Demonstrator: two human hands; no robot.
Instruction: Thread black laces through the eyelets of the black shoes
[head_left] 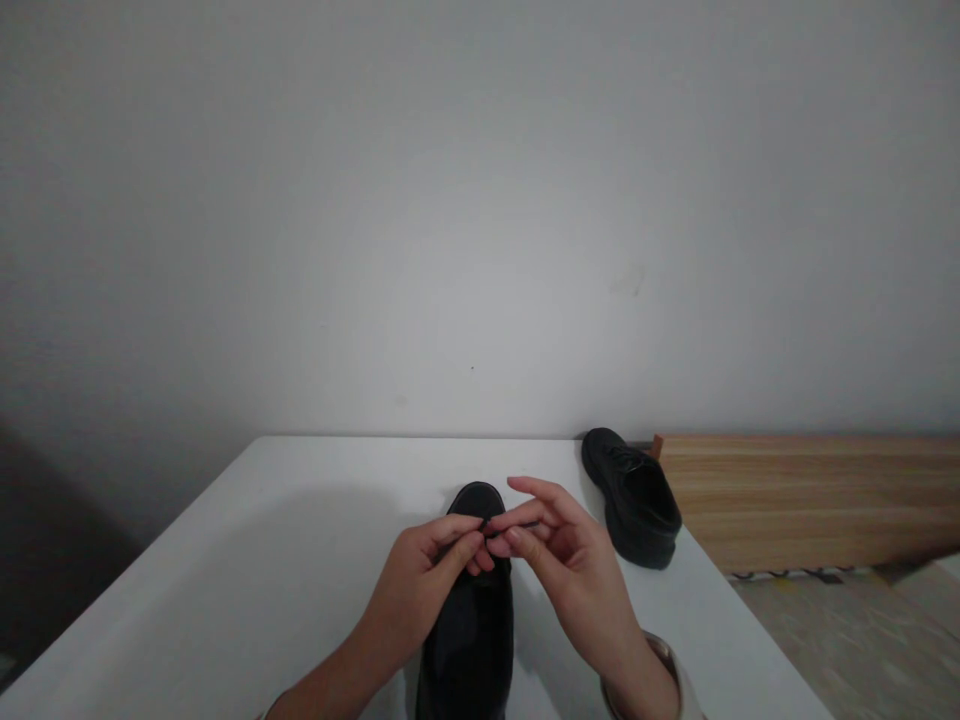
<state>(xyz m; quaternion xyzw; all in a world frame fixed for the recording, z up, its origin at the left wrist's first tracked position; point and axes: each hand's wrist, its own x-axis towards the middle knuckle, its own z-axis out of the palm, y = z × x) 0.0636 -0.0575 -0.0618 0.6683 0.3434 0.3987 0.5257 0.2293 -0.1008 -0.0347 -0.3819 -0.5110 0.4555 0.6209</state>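
A black shoe (469, 640) stands on the white table in front of me, its toe pointing away and its opening towards me. Over its front, the thumb and index finger of my left hand (426, 570) pinch a thin black shoelace (486, 522). From the other side, my right hand (566, 565) closes its thumb and fingers on the same lace, with the index finger lifted. The fingertips nearly meet above the shoe and cover most of its lacing.
A second black lace-up shoe (637, 500) sits at the table's right edge, near the back. The white table (300, 560) reaches the grey wall (465, 250). Beyond its right side lies a low wood-grain panel (810, 500) above a patterned floor (840, 620).
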